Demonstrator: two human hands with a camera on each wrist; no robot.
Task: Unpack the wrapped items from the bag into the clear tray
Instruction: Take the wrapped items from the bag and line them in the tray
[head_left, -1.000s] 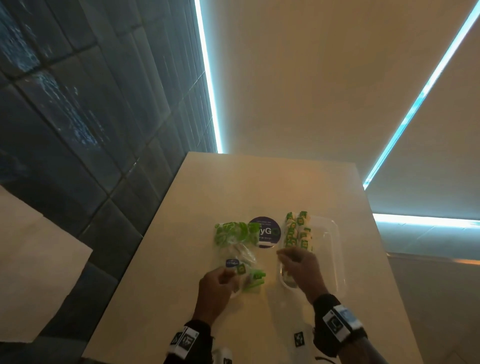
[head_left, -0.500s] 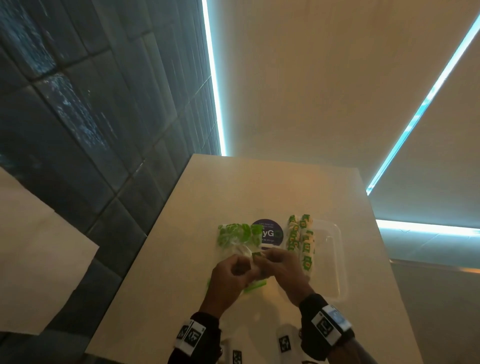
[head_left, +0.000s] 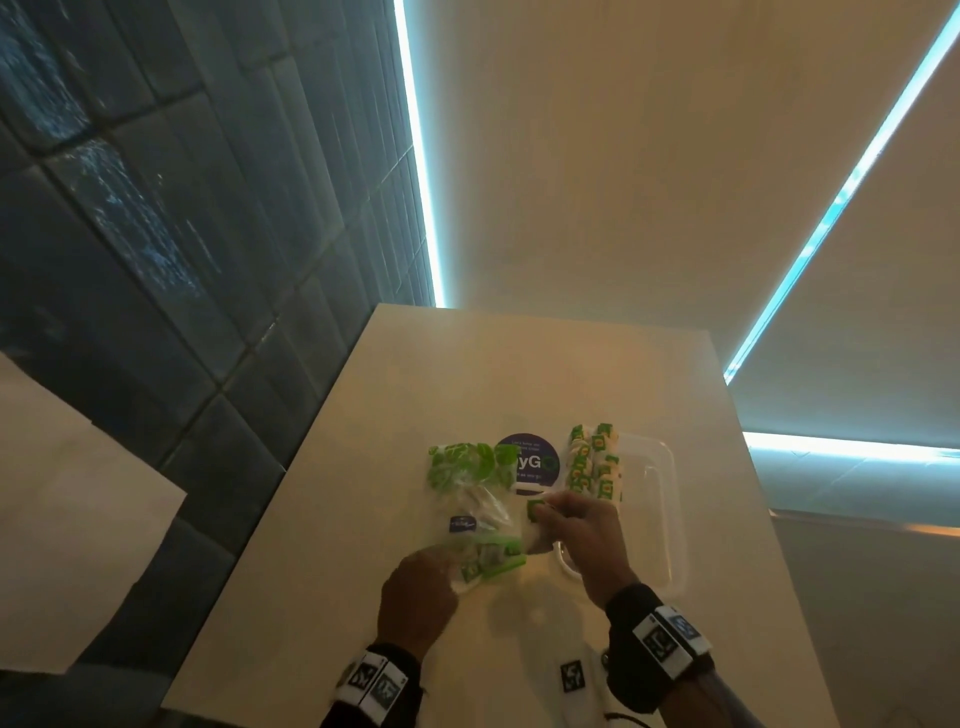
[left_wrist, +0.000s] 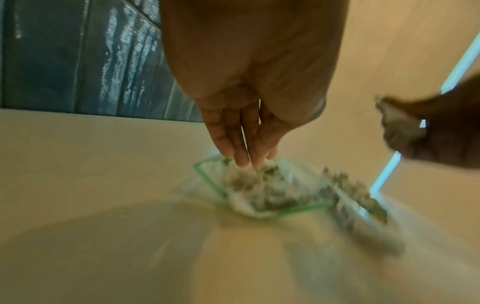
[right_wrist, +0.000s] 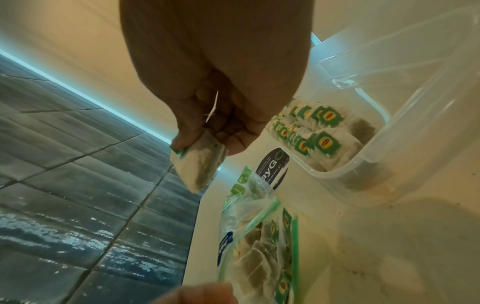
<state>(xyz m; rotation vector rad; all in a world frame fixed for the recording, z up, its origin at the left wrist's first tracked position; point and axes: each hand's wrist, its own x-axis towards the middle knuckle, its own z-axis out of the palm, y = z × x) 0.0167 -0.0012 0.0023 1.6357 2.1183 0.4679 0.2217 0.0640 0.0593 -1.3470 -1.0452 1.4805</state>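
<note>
A clear zip bag (head_left: 475, 519) with a green seal lies on the table, several wrapped tea bags inside (right_wrist: 262, 257). My left hand (head_left: 457, 571) holds the edge of its open mouth with straight fingers (left_wrist: 241, 156); the thumb is hidden. My right hand (head_left: 545, 514) pinches one white tea bag (right_wrist: 200, 166) with a green tag, lifted just above and to the right of the bag's mouth. The clear tray (head_left: 670, 519) stands to the right, with several green-tagged tea bags (right_wrist: 314, 135) stacked at its far left end.
A round dark purple sticker (head_left: 527, 462) lies on the cream table (head_left: 519, 364) between bag and tray. A dark tiled floor (head_left: 156, 260) drops off past the table's left edge. The tray's right half holds nothing.
My right hand left the tray, reached into the bag's mouth beside my left hand, and now has come out to the right with a tea bag. The left hand stayed at the bag.
</note>
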